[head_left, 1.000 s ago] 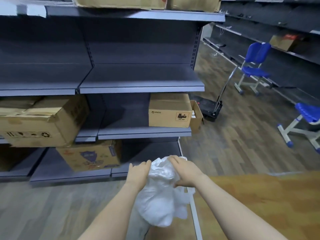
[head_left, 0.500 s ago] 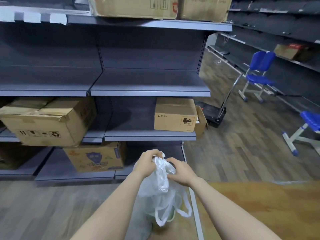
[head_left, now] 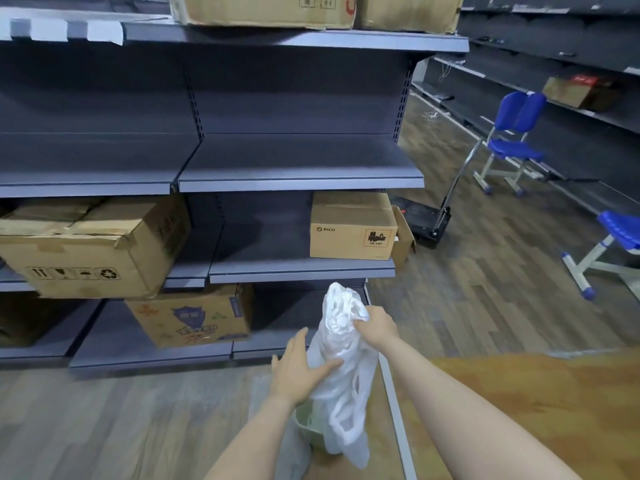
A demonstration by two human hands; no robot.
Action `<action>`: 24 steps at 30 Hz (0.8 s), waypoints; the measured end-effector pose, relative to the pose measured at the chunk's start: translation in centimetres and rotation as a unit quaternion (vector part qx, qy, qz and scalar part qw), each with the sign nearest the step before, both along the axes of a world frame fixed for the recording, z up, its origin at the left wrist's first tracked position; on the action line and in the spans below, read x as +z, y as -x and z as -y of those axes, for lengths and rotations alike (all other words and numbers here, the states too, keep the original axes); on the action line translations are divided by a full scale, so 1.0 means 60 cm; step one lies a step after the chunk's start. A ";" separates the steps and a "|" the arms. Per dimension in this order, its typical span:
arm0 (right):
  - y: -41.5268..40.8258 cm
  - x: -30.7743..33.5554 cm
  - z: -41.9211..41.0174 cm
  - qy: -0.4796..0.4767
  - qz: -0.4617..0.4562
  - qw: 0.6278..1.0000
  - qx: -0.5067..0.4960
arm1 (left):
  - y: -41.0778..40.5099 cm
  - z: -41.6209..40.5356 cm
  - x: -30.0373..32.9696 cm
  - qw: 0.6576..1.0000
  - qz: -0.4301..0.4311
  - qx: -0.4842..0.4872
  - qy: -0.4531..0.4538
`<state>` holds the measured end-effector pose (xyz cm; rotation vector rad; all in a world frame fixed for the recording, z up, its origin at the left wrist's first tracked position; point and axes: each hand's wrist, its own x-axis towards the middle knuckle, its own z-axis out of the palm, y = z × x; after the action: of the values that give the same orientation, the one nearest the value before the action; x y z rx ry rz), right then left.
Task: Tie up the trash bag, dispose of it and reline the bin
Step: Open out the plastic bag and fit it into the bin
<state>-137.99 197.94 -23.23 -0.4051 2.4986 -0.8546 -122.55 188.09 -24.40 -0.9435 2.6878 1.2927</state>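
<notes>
The bag (head_left: 341, 368) hangs over the bin (head_left: 309, 426) on the floor (head_left: 104, 427), before the shelves (head_left: 298, 181); chairs (head_left: 512, 147) stand right, boxes (head_left: 351, 226) on shelves.

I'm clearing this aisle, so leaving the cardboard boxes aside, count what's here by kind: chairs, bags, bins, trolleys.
Blue chairs: 2
White bag: 1
Pale green bin: 1
Black trolley: 1
Total: 5
</notes>
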 end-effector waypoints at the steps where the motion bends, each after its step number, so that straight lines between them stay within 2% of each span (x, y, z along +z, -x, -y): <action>1: 0.001 0.001 0.004 0.020 0.014 1.000 -0.013 | 0.001 0.001 -0.002 1.000 0.023 -0.020 0.000; 3: -0.001 0.001 0.010 0.061 0.038 0.997 -0.024 | 0.008 0.005 -0.006 0.999 0.035 -0.041 0.002; 7: -0.004 0.003 0.009 0.127 0.069 0.989 -0.019 | 0.022 0.030 -0.013 0.996 0.035 -0.027 0.073; 10: 0.004 0.006 -0.013 0.119 0.110 0.987 0.019 | 0.021 0.066 -0.014 0.995 0.030 -0.016 0.098; 12: 0.014 0.009 -0.032 0.051 0.099 0.992 0.059 | 0.018 0.094 -0.013 0.991 0.036 -0.010 0.129; 15: 0.034 0.016 -0.070 -0.160 -0.036 0.978 0.129 | 0.004 0.148 0.001 0.975 0.094 0.038 0.198; 18: 0.053 0.020 -0.131 -0.303 -0.121 0.942 0.076 | -0.026 0.211 0.019 0.954 0.140 0.119 0.238; 21: 0.066 0.024 -0.192 -0.376 -0.143 0.915 0.009 | -0.048 0.252 0.041 0.938 0.166 0.165 0.254; 24: 0.069 0.025 -0.213 -0.404 -0.142 0.903 -0.016 | -0.050 0.265 0.060 0.931 0.181 0.185 0.259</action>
<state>-142.13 210.71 -21.71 -0.2006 2.8468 0.3004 -119.55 172.22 -20.80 -1.6137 2.6575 0.3392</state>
